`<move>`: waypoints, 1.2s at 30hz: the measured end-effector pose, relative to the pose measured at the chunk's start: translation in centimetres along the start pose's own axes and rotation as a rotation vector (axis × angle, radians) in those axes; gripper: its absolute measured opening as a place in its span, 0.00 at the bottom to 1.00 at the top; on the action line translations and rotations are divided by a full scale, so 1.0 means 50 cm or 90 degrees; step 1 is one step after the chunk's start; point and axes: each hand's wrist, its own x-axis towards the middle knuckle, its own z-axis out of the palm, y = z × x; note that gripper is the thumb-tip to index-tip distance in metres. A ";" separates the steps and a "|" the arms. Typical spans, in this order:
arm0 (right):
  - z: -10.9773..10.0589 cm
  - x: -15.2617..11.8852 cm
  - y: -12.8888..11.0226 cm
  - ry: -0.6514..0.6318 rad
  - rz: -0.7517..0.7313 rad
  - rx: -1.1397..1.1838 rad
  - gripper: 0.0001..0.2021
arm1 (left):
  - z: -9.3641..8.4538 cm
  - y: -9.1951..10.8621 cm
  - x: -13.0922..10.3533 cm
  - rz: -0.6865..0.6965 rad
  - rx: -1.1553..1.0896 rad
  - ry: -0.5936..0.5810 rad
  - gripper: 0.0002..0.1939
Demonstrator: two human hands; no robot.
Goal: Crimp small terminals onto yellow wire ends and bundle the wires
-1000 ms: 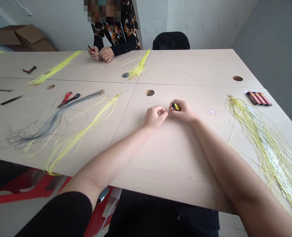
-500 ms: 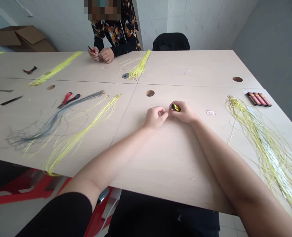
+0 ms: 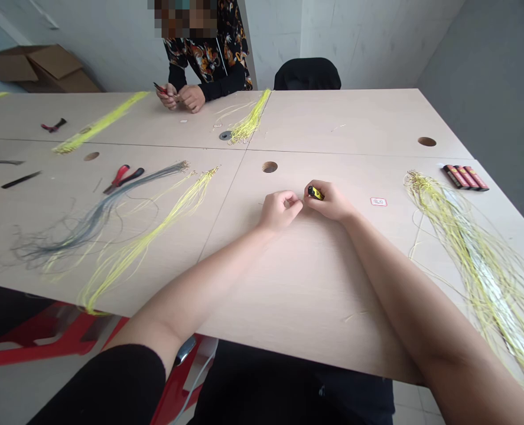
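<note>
My right hand (image 3: 329, 199) is closed around a small black-and-yellow cylinder (image 3: 315, 193), whose kind I cannot make out. Just to its left, my left hand (image 3: 280, 209) has thumb and forefinger pinched together; whatever they hold is too small to see. The two hands nearly meet at the fingertips, low over the pale wooden table (image 3: 297, 283). A small red-edged label (image 3: 378, 202) lies to the right of my right hand.
Yellow wires (image 3: 461, 248) spread along the right, below several red-and-black cylinders (image 3: 465, 177). Left lie grey wires (image 3: 111, 203), a yellow wire bundle (image 3: 155, 230) and red-and-black pliers (image 3: 122, 179). A round hole (image 3: 269, 167) opens beyond my hands. Across sits a co-worker (image 3: 208, 65) holding a red-and-black tool.
My hands stay almost still, fingertips close together. Across the table, the co-worker's red-and-black tool has shifted slightly to the left.
</note>
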 end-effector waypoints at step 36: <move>0.000 0.001 0.005 -0.002 -0.022 -0.013 0.05 | 0.000 0.000 0.002 -0.024 0.026 -0.023 0.07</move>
